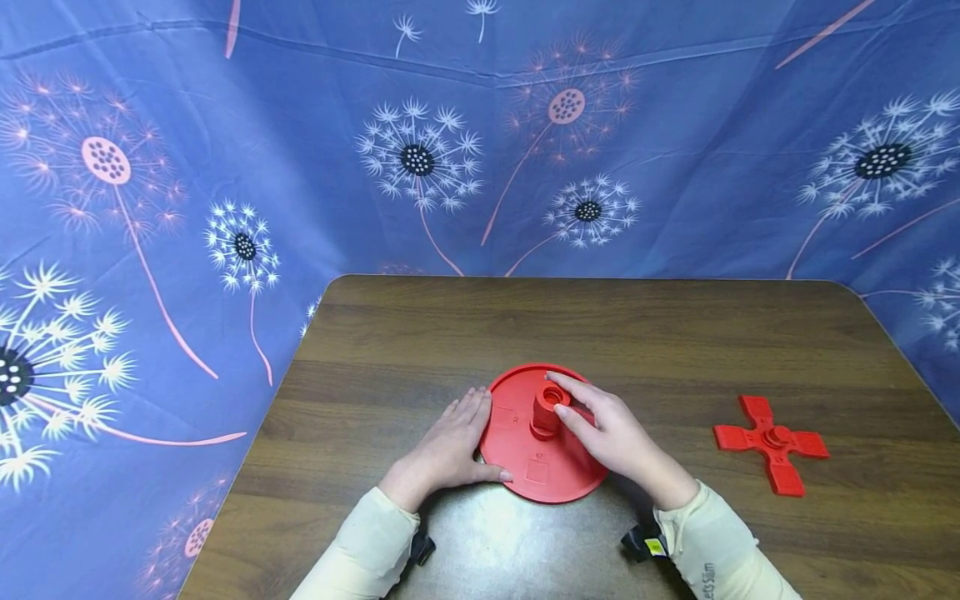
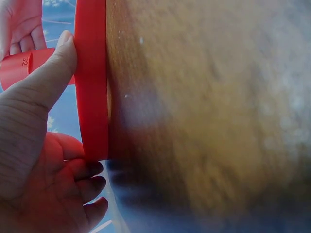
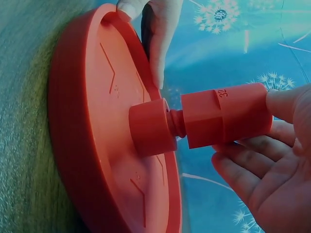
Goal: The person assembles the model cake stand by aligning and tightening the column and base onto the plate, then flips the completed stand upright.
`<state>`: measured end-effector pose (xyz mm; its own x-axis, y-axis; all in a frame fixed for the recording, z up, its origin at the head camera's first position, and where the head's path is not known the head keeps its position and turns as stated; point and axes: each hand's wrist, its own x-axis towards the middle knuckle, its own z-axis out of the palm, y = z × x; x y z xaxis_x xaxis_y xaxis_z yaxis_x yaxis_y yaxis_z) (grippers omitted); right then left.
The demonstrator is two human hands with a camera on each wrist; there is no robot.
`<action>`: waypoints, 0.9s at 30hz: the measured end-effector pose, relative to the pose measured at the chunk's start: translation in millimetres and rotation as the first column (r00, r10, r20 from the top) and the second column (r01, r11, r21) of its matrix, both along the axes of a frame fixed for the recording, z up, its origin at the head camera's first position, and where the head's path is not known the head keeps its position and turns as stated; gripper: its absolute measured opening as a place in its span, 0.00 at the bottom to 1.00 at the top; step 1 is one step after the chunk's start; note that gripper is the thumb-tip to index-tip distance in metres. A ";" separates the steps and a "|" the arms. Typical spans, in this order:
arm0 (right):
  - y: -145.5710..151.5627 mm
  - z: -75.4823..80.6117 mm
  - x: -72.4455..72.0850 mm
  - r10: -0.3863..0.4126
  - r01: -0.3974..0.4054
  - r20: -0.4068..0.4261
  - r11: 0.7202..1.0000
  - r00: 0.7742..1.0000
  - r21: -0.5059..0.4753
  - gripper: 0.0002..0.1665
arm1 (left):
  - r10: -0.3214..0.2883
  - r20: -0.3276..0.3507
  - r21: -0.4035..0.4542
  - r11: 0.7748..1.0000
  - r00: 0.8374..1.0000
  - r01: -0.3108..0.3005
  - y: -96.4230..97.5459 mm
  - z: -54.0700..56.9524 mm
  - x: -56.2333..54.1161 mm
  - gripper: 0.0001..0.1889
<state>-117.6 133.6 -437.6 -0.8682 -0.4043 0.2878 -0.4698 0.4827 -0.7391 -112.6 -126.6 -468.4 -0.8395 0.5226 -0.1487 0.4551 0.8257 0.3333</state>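
Observation:
A red round base (image 1: 506, 446) with a raised rim lies flat on the table. From its middle rises a short round post (image 3: 151, 128) with a threaded neck. A red threaded sleeve (image 3: 226, 116), marked 32 and partly flat-sided, stands over that post; part of the neck shows between them in the right wrist view. My right hand (image 1: 618, 429) pinches the sleeve's upper part between thumb and fingers. My left hand (image 1: 450, 446) holds the base's left rim, its thumb (image 2: 60, 63) lapping over the edge and its fingers along the side.
To the right on the wooden table (image 1: 645, 333) lies a red cross-shaped piece (image 1: 776, 440) with a round stud at its centre. Blue cloth (image 1: 675, 167) with a dandelion print hangs behind the table and along its left side.

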 end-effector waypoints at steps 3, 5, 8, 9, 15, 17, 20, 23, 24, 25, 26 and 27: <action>-1.1 0.7 0.1 -0.021 0.021 0.013 1.000 1.000 -0.016 0.27 | 0.004 0.004 0.000 1.000 1.000 -0.004 0.1 0.1 0.1 0.62; -2.6 0.7 0.1 -0.037 0.037 0.015 0.999 0.999 -0.032 0.26 | 0.008 0.010 -0.001 1.000 1.000 -0.008 0.3 0.5 0.3 0.62; -5.6 1.0 1.1 -0.061 0.062 0.013 0.996 0.998 -0.066 0.25 | 0.010 0.011 -0.002 1.000 1.000 -0.010 0.7 1.8 0.8 0.61; -6.8 1.0 1.8 -0.067 0.068 0.017 0.994 0.998 -0.082 0.24 | 0.009 0.009 -0.002 1.000 1.000 -0.009 0.8 2.1 0.9 0.61; -15.0 -1.1 5.3 -0.131 0.131 0.002 0.986 0.991 -0.099 0.22 | 0.008 0.015 0.006 1.000 1.000 -0.008 0.1 3.7 1.2 0.61; -17.0 -1.2 6.1 -0.165 0.163 -0.019 0.983 0.986 -0.079 0.23 | 0.011 0.026 0.009 1.000 1.000 -0.011 0.2 5.0 1.9 0.61; -18.1 -2.3 6.6 -0.210 0.208 -0.055 0.977 0.976 -0.046 0.26 | 0.012 0.030 0.008 1.000 0.999 -0.012 0.6 5.3 2.0 0.61; -18.7 -4.1 6.6 -0.236 0.235 -0.086 0.972 0.968 -0.021 0.27 | 0.014 0.031 0.003 1.000 0.999 -0.014 0.5 4.5 2.0 0.61; -19.0 -4.8 6.7 -0.242 0.242 -0.095 0.970 0.966 -0.016 0.28 | 0.014 0.029 0.002 1.000 0.999 -0.014 0.4 4.2 2.0 0.61; -19.4 -5.2 6.9 -0.247 0.247 -0.102 0.969 0.964 -0.013 0.28 | 0.015 0.029 0.000 1.000 0.999 -0.015 0.4 3.6 1.9 0.61; -19.8 -5.6 7.1 -0.251 0.251 -0.107 0.968 0.962 -0.012 0.28 | 0.015 0.030 -0.001 1.000 0.999 -0.015 0.4 3.3 2.0 0.61; -20.1 -6.2 7.4 -0.255 0.255 -0.112 0.967 0.960 -0.012 0.28 | 0.017 0.035 -0.003 1.000 0.999 -0.017 0.4 3.2 2.3 0.61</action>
<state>-110.2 113.5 -443.8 -0.9051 -0.1744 0.3879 -0.4101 0.5992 -0.6876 -110.3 -126.2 -465.1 -0.8425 0.5078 -0.1798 0.4288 0.8343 0.3466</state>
